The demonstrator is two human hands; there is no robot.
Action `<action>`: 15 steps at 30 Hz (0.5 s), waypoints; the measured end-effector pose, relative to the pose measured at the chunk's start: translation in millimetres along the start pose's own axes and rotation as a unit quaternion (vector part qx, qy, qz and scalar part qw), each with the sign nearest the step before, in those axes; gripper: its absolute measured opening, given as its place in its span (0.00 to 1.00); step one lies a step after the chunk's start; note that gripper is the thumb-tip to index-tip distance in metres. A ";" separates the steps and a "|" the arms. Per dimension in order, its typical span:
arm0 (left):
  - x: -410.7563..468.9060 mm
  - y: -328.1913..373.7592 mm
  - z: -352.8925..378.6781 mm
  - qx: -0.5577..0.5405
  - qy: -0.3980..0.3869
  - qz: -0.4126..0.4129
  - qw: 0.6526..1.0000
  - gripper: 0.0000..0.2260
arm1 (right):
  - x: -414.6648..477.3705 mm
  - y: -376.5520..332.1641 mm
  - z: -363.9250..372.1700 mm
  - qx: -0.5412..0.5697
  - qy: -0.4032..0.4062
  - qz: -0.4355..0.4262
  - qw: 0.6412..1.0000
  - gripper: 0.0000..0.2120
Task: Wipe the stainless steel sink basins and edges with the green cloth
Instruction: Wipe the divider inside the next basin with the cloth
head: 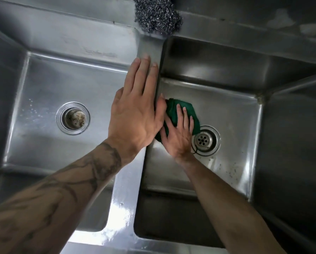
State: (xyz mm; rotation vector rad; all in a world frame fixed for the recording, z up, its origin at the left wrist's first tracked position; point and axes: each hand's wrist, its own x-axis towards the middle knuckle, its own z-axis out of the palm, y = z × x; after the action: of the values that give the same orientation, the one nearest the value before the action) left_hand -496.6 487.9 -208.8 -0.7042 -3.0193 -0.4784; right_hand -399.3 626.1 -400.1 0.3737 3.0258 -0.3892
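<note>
The left basin lay untouched at the far side, its drain well apart from any fingers, a few droplets on its floor. Next came the left hand, which lay flat and released on the dividing ridge between the basins, its fingers stretched straight along the steel and grasping nothing; it was most likely planted there as a prop, taking the person's weight as they leaned over. Its thumb pointed down toward the right basin and hid the near corner of the green cloth. The cloth lay bunched on the floor of the right basin, pressed beneath the right hand, whose fingers were spread flat on top of it, not clenched round it, a hold that suited scrubbing with the palm. Cloth stuck out beyond the fingertips and on the strainer side of them, its edge just touching the rim of the strainer. Dark specks sat on the basin floor behind the wrist, judged not yet wiped. Beyond the left fingertips, a steel wool scourer rested on the back edge.
</note>
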 end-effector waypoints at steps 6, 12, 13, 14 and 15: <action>0.4 -1.2 -0.1 -0.007 0.018 0.005 1.000 0.26 | -60.5 33.8 -9.7 -0.025 -0.058 -0.181 0.982 0.27; -36.8 7.5 -11.2 0.014 0.002 -0.026 1.000 0.24 | -87.7 53.4 -18.4 -0.036 -0.116 -0.229 0.966 0.28; -54.7 8.8 -12.3 0.022 -0.004 -0.033 0.999 0.25 | -80.7 43.8 -17.1 -0.035 -0.117 -0.229 0.966 0.28; -74.0 9.8 -13.0 0.031 -0.011 -0.038 0.999 0.25 | -74.3 33.0 -14.6 -0.031 -0.116 -0.227 0.966 0.28; -92.8 11.3 -13.3 0.040 -0.019 -0.042 0.998 0.26 | -70.4 23.2 -12.2 -0.025 -0.115 -0.222 0.968 0.29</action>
State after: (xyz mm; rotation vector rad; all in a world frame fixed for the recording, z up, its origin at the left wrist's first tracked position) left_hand -409.1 453.6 -199.5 -0.5905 -3.0931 -0.3473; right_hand -325.9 634.8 -387.0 -0.3384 2.8574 -0.3497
